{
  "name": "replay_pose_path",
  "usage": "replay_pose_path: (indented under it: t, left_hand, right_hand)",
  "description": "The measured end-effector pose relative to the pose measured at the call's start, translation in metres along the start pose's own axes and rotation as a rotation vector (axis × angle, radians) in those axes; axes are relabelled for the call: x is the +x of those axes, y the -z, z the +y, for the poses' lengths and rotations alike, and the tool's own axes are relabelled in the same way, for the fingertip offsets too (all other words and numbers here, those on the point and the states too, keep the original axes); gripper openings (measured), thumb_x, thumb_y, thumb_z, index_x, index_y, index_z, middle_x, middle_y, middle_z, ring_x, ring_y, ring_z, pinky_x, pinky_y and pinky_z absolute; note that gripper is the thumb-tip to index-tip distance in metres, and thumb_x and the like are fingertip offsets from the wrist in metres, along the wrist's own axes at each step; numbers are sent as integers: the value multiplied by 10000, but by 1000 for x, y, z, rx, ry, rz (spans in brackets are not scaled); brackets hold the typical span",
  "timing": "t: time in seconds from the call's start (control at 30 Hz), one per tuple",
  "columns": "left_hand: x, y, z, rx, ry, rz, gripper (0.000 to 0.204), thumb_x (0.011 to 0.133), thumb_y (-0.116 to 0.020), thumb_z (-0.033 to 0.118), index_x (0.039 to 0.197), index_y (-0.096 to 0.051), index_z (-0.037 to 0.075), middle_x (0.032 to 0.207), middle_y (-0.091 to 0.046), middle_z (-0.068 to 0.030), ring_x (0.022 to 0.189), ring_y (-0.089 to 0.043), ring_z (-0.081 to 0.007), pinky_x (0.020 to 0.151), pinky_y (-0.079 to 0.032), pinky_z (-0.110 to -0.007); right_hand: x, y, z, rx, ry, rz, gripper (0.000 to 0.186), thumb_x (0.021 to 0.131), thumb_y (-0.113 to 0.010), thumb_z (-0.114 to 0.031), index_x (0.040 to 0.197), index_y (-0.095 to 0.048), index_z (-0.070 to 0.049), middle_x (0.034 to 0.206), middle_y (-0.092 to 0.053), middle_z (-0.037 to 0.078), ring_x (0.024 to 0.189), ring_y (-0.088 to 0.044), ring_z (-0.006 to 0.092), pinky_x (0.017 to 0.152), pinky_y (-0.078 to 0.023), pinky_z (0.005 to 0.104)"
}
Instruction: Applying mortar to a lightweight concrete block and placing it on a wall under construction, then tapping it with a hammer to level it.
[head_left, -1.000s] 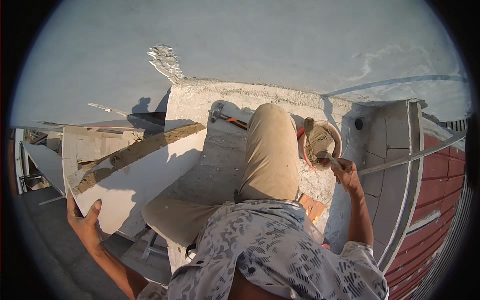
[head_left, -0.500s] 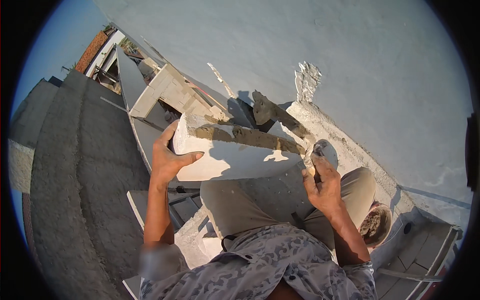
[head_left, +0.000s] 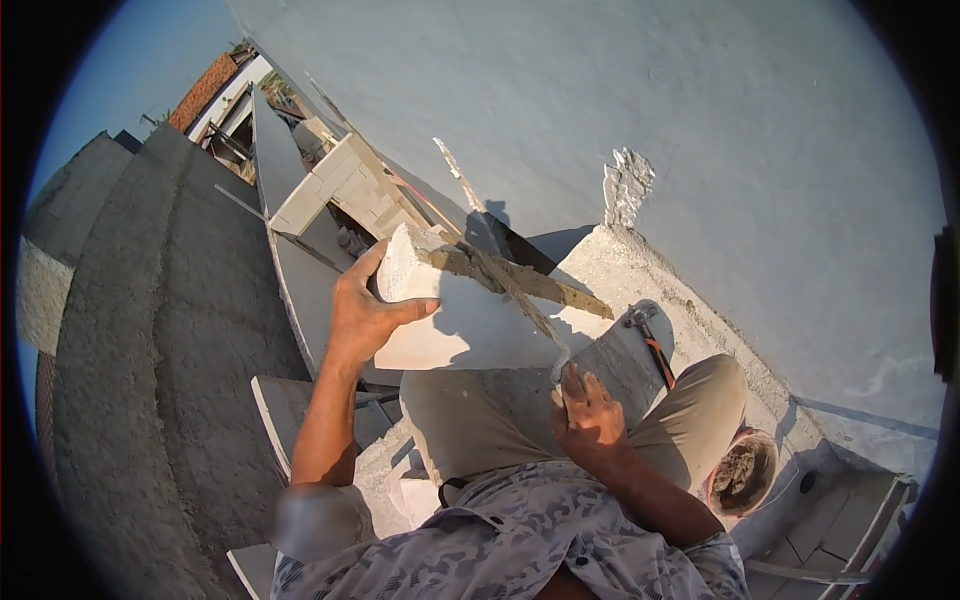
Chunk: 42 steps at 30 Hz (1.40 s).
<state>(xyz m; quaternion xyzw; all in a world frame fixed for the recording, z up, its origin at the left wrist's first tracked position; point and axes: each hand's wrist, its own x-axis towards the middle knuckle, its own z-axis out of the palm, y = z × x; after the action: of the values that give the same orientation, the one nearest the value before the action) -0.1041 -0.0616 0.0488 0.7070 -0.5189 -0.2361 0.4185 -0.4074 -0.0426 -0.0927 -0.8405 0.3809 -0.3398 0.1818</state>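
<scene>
My left hand (head_left: pixel 368 312) grips the left end of a white building block (head_left: pixel 490 335), its thumb on the near face and its fingers round the end. Grey-brown mortar (head_left: pixel 565 290) lies along the block's top edge. My right hand (head_left: pixel 590 415) is closed round the handle end of a trowel (head_left: pixel 530 312). The trowel's blade appears almost edge-on, slanting up and left across the block to the mortar; the exact contact is hard to make out. A hammer (head_left: pixel 655 350) with an orange and black handle lies to the right of my right hand.
A bucket of mortar (head_left: pixel 740 475) stands beside my right knee. The grey plastered wall (head_left: pixel 760 180) rises ahead and to the right, above a rough ledge (head_left: pixel 690 290). Pale blockwork (head_left: pixel 345 185) stands at the far left, and a drop shows beyond the left-hand slab edge (head_left: pixel 285 290).
My right hand has moved left and nearer to me, bringing the trowel from the block's right end across its face. The hammer now shows fully. The view has shifted slightly.
</scene>
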Motion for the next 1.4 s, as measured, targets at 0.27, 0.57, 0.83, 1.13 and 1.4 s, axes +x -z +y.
replay_pose_path:
  t: [0.27,0.57,0.83,1.13,1.4]
  left_hand:
    - [-4,-2,4,-76,20,12,880,605,-967,72,1382,-585,-83,1175,-731,-178,1032,-698,-208,926,-553,-329]
    - [-4,-1,1,-131,58,24,874,614,-972,95,1373,-583,-96,1161,-738,-171,1026,-702,-202,926,-552,-330]
    - [1,-3,-4,72,-18,41,911,594,-987,169,1362,-584,-109,1162,-737,-191,1051,-699,-217,971,-523,-331]
    - [7,1,-1,-17,14,16,913,582,-990,162,1362,-593,-98,1163,-730,-186,1059,-690,-220,963,-527,-335]
    - [12,-7,-7,126,-89,15,958,550,-1004,183,1368,-592,-95,1156,-723,-175,1036,-692,-219,941,-540,-339]
  right_hand:
    - [1,31,15,59,-26,-114,488,891,-666,-100,1340,-580,70,999,-646,260,866,-695,422,690,-576,500]
    - [-9,38,21,192,5,-124,484,899,-682,-127,1338,-598,58,976,-673,279,844,-690,447,736,-580,520]
    - [60,18,-15,-101,56,-75,494,913,-674,-114,1323,-532,123,1095,-643,294,974,-669,445,830,-585,453]
    - [35,41,-14,-77,147,-201,548,903,-641,-107,1370,-497,141,1056,-620,268,874,-659,394,733,-594,453]
    - [45,77,19,0,-41,-230,603,849,-716,-122,1378,-506,77,1130,-631,276,905,-690,415,733,-593,461]
